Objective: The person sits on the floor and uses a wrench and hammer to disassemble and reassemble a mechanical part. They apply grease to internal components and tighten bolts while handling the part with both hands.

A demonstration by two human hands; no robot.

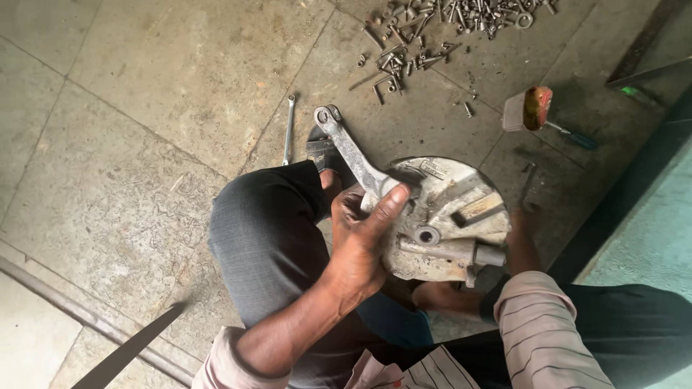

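A round grey metal brake plate (461, 209) rests tilted over my knees. A flat metal lever arm (344, 144) sticks out from it to the upper left. My left hand (364, 238) grips the plate's near edge, thumb pressed on the base of the lever. My right hand (520, 234) is behind the plate's right edge, mostly hidden; only the wrist and part of the hand show, touching or holding the rim.
On the stone floor lie a spanner (289, 130), a heap of bolts and nuts (432, 29), a screwdriver (569, 135) and a small block with a red patch (528, 109). A green wall (649, 230) stands to the right.
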